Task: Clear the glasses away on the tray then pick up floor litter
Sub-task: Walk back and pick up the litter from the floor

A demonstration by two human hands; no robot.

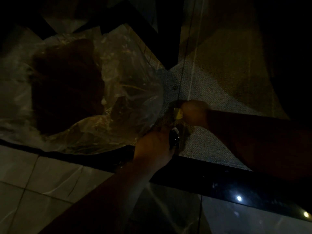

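Note:
The scene is dim. A large clear plastic bag (108, 92) lies on the floor at the left, with dark rubbish and scraps inside it. My left hand (152, 146) grips the bag's edge at its right side and also holds a small dark shiny object (174, 140). My right hand (194, 112) is blurred, just right of the bag's opening, closed on a small yellow scrap of litter (179, 114). No glasses or tray are in view.
Grey speckled floor (211, 92) runs under my right hand. A black raised strip (219, 176) crosses below it, with pale glossy tiles (42, 176) nearer to me. Dark furniture legs (172, 39) stand at the top.

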